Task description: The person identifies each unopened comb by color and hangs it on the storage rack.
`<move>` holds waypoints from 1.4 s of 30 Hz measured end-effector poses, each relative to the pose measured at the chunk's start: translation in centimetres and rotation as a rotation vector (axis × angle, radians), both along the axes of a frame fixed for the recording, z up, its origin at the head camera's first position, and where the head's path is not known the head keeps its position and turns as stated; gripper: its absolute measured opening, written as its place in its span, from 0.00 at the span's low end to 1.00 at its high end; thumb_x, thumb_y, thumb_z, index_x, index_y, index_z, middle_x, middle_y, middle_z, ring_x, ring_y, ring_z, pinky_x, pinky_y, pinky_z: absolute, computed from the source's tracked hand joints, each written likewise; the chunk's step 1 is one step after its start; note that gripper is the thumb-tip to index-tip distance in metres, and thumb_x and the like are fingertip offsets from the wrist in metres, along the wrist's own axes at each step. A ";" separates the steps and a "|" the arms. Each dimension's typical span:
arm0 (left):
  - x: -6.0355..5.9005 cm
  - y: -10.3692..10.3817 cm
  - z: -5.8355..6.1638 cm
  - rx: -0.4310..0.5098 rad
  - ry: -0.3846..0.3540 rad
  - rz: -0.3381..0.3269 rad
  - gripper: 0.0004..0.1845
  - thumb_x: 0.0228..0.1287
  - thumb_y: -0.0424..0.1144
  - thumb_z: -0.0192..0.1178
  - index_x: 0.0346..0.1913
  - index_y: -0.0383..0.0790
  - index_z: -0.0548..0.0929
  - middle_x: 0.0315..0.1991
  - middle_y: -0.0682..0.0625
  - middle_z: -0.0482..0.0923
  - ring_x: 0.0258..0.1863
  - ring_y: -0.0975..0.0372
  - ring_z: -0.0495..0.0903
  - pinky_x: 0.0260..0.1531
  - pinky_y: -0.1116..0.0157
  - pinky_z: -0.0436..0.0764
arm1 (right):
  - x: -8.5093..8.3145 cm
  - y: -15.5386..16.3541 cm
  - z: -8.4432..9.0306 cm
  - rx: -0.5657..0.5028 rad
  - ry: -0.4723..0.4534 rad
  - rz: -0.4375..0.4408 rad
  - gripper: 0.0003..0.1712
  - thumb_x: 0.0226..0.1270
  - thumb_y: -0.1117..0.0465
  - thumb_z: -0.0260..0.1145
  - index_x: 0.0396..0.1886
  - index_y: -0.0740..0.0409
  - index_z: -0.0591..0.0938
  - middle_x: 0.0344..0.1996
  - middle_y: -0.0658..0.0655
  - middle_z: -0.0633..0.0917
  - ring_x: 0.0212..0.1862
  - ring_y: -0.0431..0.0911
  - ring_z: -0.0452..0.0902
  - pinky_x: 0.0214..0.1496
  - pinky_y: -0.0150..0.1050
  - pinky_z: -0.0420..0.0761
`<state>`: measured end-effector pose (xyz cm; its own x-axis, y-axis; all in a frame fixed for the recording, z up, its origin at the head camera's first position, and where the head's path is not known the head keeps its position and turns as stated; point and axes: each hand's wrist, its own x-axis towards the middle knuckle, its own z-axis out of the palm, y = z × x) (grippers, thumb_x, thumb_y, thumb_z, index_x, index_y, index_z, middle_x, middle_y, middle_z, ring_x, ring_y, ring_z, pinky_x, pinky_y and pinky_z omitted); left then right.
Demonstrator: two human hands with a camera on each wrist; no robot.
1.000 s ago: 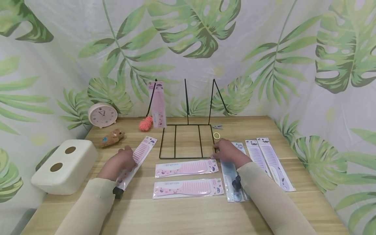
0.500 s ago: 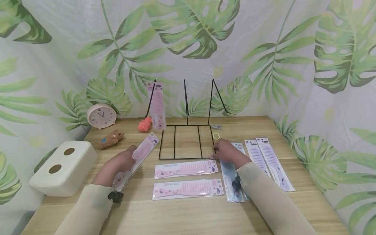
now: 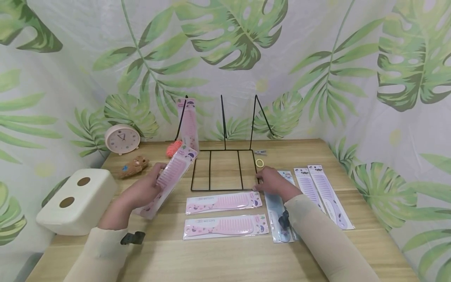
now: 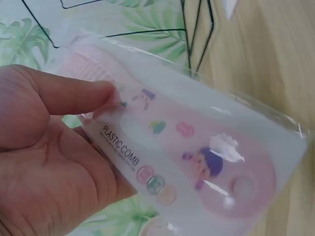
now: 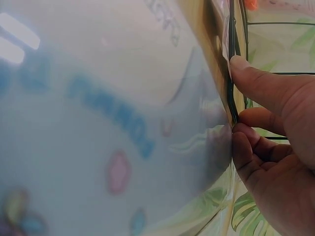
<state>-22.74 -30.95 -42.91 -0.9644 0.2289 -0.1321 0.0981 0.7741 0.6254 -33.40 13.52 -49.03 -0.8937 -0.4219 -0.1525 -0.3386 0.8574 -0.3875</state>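
The wooden table point(image 3: 225, 254) filled the lower half of the head view, with the leaf-print backdrop point(image 3: 229, 47) above it. At the left edge sat a cream box point(image 3: 75, 199) with two round holes. The black wire rack point(image 3: 223, 156) stood at the centre of the frame, a pink packaged comb point(image 3: 189, 123) leaning upright against its left prong.

Left of centre, the left hand point(image 3: 141, 192) held a pink comb packet point(image 3: 169, 181) raised off the table and tilted towards the rack; in the left wrist view its thumb point(image 4: 74, 96) pressed on the packet's face point(image 4: 197, 147), with the other fingers hidden behind it. Right of centre, the right hand point(image 3: 273, 181) rested at the rack's lower right corner, its fingertips point(image 5: 241, 66) curled against the black wire point(image 5: 231, 59), lying over a blue comb packet point(image 3: 278, 219).

Two pink comb packets point(image 3: 223, 213) lay flat below the rack, and two purple ones point(image 3: 322, 194) at the right. At the upper left were a pink clock point(image 3: 122, 138), a small brown plush toy point(image 3: 135, 164) and an orange yarn ball point(image 3: 173, 148).
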 end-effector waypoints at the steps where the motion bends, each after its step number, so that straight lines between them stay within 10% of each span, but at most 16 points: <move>1: 0.1 0.1 0.1 0.008 0.020 0.000 0.35 0.76 0.26 0.47 0.82 0.46 0.53 0.73 0.23 0.71 0.61 0.36 0.82 0.52 0.37 0.85 | 0.0 0.0 0.0 0.001 0.000 -0.001 0.19 0.71 0.55 0.79 0.55 0.61 0.90 0.47 0.60 0.89 0.45 0.50 0.79 0.55 0.52 0.83; 7: 0.7 1.2 0.5 0.088 0.145 -0.003 0.28 0.79 0.26 0.50 0.75 0.43 0.60 0.74 0.23 0.71 0.70 0.27 0.76 0.60 0.26 0.80 | -0.1 0.1 0.0 0.002 -0.009 -0.019 0.30 0.71 0.54 0.80 0.67 0.64 0.86 0.62 0.64 0.88 0.56 0.52 0.83 0.68 0.55 0.83; 16: 1.0 2.4 1.0 0.148 0.265 0.017 0.24 0.82 0.26 0.50 0.75 0.35 0.64 0.69 0.24 0.77 0.69 0.29 0.78 0.59 0.32 0.85 | -0.2 0.2 -0.2 0.001 0.021 0.030 0.11 0.70 0.54 0.80 0.37 0.55 0.87 0.29 0.52 0.80 0.34 0.47 0.73 0.39 0.43 0.74; 33: 0.0 2.6 1.2 0.230 0.213 0.047 0.31 0.83 0.27 0.49 0.82 0.39 0.55 0.74 0.24 0.72 0.71 0.31 0.78 0.61 0.32 0.83 | 0.0 0.0 0.2 0.004 0.010 0.013 0.26 0.71 0.54 0.80 0.63 0.64 0.88 0.53 0.61 0.91 0.47 0.49 0.81 0.61 0.54 0.85; 42: -1.8 3.5 0.8 0.440 0.171 0.156 0.28 0.86 0.32 0.54 0.79 0.38 0.56 0.67 0.30 0.74 0.69 0.36 0.80 0.58 0.45 0.89 | -0.1 0.1 0.1 0.001 0.003 0.009 0.24 0.70 0.54 0.80 0.60 0.62 0.89 0.46 0.58 0.90 0.44 0.49 0.78 0.55 0.51 0.83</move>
